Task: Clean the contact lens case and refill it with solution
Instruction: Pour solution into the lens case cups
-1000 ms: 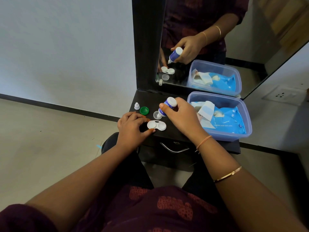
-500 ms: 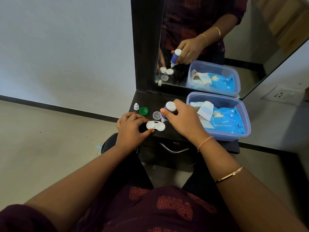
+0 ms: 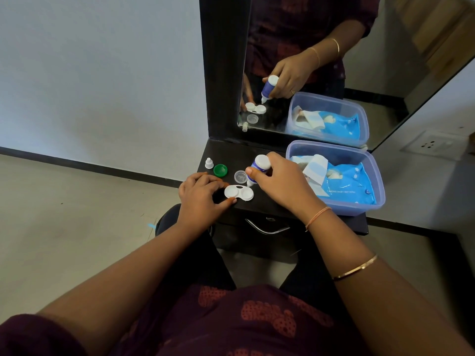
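Observation:
A white contact lens case (image 3: 239, 193) with two uncapped wells lies on the small dark table (image 3: 272, 205). My left hand (image 3: 201, 199) steadies the case at its left end, thumb and fingers on its rim. My right hand (image 3: 280, 182) grips a small white and blue solution bottle (image 3: 258, 167), tipped nozzle-down just over the case's right well. A green cap (image 3: 220, 170), a clear cap (image 3: 241, 176) and the bottle's small white cap (image 3: 208, 163) lie behind the case.
A clear plastic box (image 3: 375, 176) holding a blue wipes pack (image 3: 347, 183) fills the table's right side. A dark-framed mirror (image 3: 321, 60) stands at the back and reflects the scene. A drawer handle (image 3: 266, 227) sits below the table's front edge.
My right hand has tipped the bottle further over and brought its nozzle down from beside the clear cap to the case's right well. My left hand stays on the case.

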